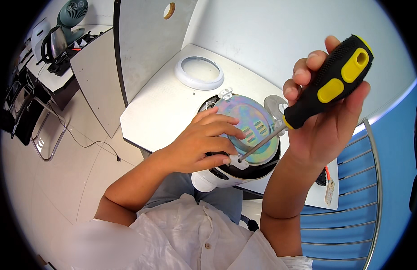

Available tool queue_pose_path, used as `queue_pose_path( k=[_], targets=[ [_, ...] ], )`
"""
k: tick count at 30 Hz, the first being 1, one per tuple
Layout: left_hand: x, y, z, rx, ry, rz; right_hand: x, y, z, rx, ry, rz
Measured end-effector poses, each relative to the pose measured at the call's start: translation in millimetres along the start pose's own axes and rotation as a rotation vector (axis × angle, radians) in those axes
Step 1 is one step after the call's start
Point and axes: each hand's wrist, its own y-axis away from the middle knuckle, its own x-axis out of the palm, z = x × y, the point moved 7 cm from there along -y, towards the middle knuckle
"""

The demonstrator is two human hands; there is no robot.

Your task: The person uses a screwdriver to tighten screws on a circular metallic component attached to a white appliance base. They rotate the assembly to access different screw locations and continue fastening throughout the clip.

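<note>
A black screwdriver (328, 83) with yellow inlays is gripped in my right hand (319, 126), fingers wrapped round its thick handle. Its steel shaft slants down to the left, and the tip meets a small white bracket (238, 164) at the near rim of an upturned round white appliance (226, 181), like a rice cooker. An iridescent metal plate (235, 104) with slots covers its underside. My left hand (201, 143) lies over the plate's left side, fingers spread, the thumb beside the bracket and the screwdriver tip. Whether a screw sits under the tip, I cannot tell.
On the white table (156, 118), a white ring (195, 83) lies at the back and a round metal disc (272, 104) right of the appliance. A grey partition (147, 49) stands left. Metal rails (375, 180) run along the right. Further left are a kettle (59, 42) and a fan (73, 12).
</note>
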Motion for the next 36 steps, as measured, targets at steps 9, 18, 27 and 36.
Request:
queue_pose_path(
  k=[9, 18, 27, 36],
  targets=[
    [-0.7, 3.0, 1.1, -0.002, 0.000, -0.010, 15.9, -10.5, -9.6, -0.014, -0.382, 0.392],
    [-0.3, 1.4, 0.3, 0.003, 0.008, -0.009, -3.2, -6.6, -11.1, 0.012, -0.302, 0.184],
    [0.7, 0.4, 0.2, 0.015, 0.002, 0.002, 11.9, -11.5, -6.6, 0.012, -0.246, 0.451],
    [1.3, 0.8, -0.2, 0.014, -0.005, 0.004, -0.4, -4.2, -9.0, -0.007, -0.281, 0.231]
  ],
)
